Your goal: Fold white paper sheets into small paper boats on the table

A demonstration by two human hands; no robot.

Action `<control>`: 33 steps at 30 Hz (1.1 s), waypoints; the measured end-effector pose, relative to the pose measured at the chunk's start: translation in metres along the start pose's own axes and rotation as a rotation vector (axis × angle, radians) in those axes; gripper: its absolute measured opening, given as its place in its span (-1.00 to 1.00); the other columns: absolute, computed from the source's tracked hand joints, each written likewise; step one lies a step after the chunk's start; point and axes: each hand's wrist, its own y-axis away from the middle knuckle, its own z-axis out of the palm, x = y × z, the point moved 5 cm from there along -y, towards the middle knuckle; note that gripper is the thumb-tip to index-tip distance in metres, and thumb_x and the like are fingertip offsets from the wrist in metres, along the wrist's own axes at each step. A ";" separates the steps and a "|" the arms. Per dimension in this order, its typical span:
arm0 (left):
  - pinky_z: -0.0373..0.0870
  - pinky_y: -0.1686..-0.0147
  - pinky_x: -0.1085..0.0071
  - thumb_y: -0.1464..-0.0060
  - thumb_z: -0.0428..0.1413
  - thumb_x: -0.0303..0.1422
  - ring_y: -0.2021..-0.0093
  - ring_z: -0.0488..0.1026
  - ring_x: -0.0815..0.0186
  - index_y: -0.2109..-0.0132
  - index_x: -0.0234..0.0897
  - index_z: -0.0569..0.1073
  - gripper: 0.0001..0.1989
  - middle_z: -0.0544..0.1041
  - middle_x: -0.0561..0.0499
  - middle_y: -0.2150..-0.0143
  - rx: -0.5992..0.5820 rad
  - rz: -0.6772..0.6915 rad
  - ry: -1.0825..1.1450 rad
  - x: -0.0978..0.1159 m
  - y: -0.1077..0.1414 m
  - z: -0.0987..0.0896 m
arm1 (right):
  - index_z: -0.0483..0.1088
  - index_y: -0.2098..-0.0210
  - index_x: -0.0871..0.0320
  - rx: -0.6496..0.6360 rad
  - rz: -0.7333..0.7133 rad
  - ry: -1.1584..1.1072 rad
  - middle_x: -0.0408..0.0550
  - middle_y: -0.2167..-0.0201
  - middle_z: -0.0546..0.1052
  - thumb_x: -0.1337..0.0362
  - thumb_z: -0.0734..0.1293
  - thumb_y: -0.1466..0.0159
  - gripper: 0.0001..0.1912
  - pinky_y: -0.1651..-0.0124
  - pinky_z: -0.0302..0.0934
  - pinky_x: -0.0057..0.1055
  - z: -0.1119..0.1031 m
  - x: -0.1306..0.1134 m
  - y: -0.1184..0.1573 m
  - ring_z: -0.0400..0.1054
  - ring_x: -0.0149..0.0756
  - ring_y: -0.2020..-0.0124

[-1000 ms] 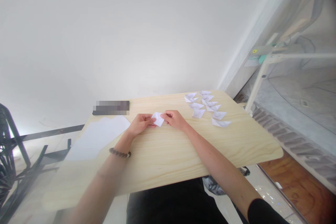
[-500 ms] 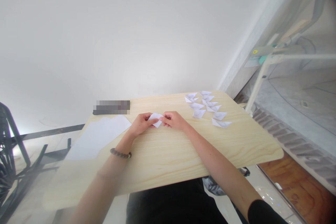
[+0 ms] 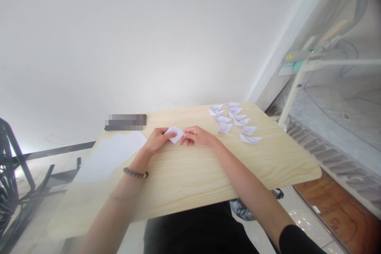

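White folded paper piece point(image 3: 174, 133), small and creased, pinched by both hands' fingers point(image 3: 171, 138).

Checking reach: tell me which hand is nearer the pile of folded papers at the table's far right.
Right. The right hand lies just left of the folded papers; the left hand is farther left, beyond the small paper both hands pinch.

Folded paper pieces point(image 3: 235, 121) and white sheets point(image 3: 111, 154) lie on the table point(image 3: 193, 174).

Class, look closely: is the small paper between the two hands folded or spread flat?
Folded: the small paper shows angled creased edges and a pointed corner.
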 end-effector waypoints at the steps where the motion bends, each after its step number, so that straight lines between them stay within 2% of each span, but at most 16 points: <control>1: 0.25 0.44 0.48 0.17 0.10 -0.19 0.45 0.35 0.37 0.35 -0.38 0.46 -0.69 0.45 0.05 0.48 -0.003 0.001 -0.006 -0.001 0.000 0.000 | 0.33 0.36 0.26 0.000 0.001 -0.005 0.00 0.32 0.49 0.24 0.12 -0.18 -0.76 0.46 0.20 -0.58 0.000 0.000 0.000 0.28 -0.55 0.52; 6: 0.26 0.45 0.48 0.20 0.13 -0.18 0.46 0.36 0.35 0.36 -0.38 0.48 -0.67 0.46 0.04 0.49 -0.006 -0.028 -0.059 -0.004 0.000 -0.001 | 0.35 0.34 0.25 0.047 0.016 -0.019 -0.02 0.35 0.49 0.30 0.14 -0.14 -0.79 0.47 0.21 -0.58 -0.001 0.002 0.000 0.31 -0.53 0.53; 11: 0.32 0.38 0.43 0.21 0.14 -0.16 0.39 0.39 0.30 0.32 -0.36 0.49 -0.65 0.49 0.01 0.41 -0.065 -0.012 -0.031 -0.004 0.001 0.004 | 0.32 0.40 0.25 0.194 0.015 0.017 -0.07 0.52 0.46 0.19 0.17 -0.13 -0.77 0.54 0.21 -0.58 -0.002 0.007 -0.002 0.30 -0.50 0.57; 17: 0.35 0.31 0.38 0.18 0.11 -0.11 0.33 0.41 0.26 0.26 -0.37 0.49 -0.58 0.51 -0.03 0.34 -0.108 -0.020 0.036 -0.003 0.001 0.004 | 0.30 0.43 0.25 0.243 0.010 0.010 -0.09 0.56 0.43 0.16 0.18 -0.13 -0.75 0.59 0.19 -0.60 -0.003 0.010 -0.004 0.28 -0.52 0.61; 22: 0.37 0.30 0.36 0.17 0.09 -0.09 0.35 0.44 0.25 0.33 -0.40 0.49 -0.58 0.52 -0.09 0.39 -0.135 -0.053 0.064 -0.002 0.003 0.005 | 0.29 0.46 0.24 0.310 0.034 -0.013 -0.13 0.61 0.40 0.17 0.18 -0.12 -0.77 0.61 0.18 -0.60 -0.006 0.012 -0.003 0.26 -0.52 0.64; 30: 0.32 0.56 0.46 0.11 0.02 -0.04 0.59 0.37 0.37 0.51 -0.38 0.42 -0.58 0.47 -0.04 0.59 -0.121 -0.014 -0.057 -0.003 0.002 0.006 | 0.28 0.46 0.24 0.267 0.005 -0.009 -0.16 0.62 0.38 0.09 0.25 -0.07 -0.72 0.60 0.17 -0.60 -0.004 0.011 -0.003 0.23 -0.53 0.65; 33: 0.34 0.51 0.45 0.11 0.03 -0.06 0.55 0.39 0.36 0.48 -0.38 0.44 -0.59 0.48 -0.03 0.56 -0.126 0.001 -0.058 0.001 0.004 0.005 | 0.27 0.48 0.23 0.272 -0.003 -0.008 -0.17 0.63 0.36 0.09 0.25 -0.06 -0.71 0.61 0.15 -0.59 -0.004 0.012 -0.003 0.22 -0.53 0.66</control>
